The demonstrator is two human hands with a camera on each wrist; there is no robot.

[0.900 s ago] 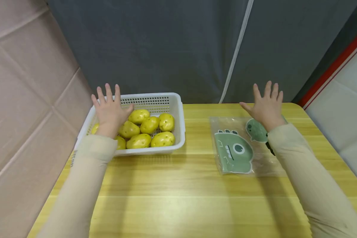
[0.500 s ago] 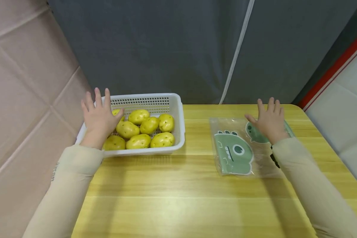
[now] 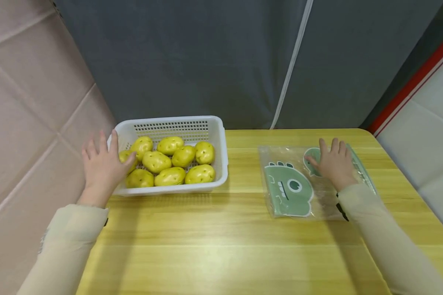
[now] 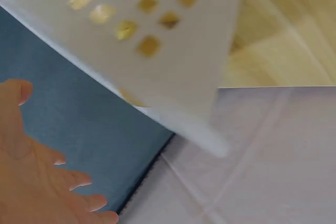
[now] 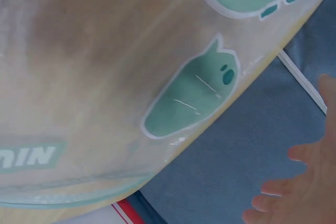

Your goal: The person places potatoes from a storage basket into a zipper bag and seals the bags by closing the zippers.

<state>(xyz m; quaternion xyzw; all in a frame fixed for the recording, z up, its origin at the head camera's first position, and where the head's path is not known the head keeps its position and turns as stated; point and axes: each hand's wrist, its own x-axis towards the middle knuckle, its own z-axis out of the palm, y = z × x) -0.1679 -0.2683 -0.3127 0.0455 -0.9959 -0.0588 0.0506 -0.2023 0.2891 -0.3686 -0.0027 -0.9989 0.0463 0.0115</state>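
My left hand (image 3: 102,169) is at the left end of a white plastic basket (image 3: 173,189), fingers spread and holding nothing. Several yellow potatoes (image 3: 156,162) lie inside the basket. From the left wrist view, a gap shows between that hand (image 4: 39,182) and the basket's slotted wall (image 4: 184,72). On the right, my right hand (image 3: 334,164) is over a clear zip bag (image 3: 289,190) printed with green cartoon monsters. Its fingers are extended and grip nothing. The right wrist view has the bag (image 5: 105,93) lying flat, with the hand (image 5: 310,177) apart from it.
Both things lie on a yellow wood-grain table (image 3: 214,233). A dark grey curtain (image 3: 192,61) with a white strip (image 3: 293,61) hangs behind it. Pinkish padded wall (image 3: 29,123) borders the left, and a white panel with a red edge (image 3: 413,86) borders the right.
My left hand has moved left and down, off the basket's middle, uncovering more potatoes. My right hand has come down lower over the bag. Basket and bag have stayed put.
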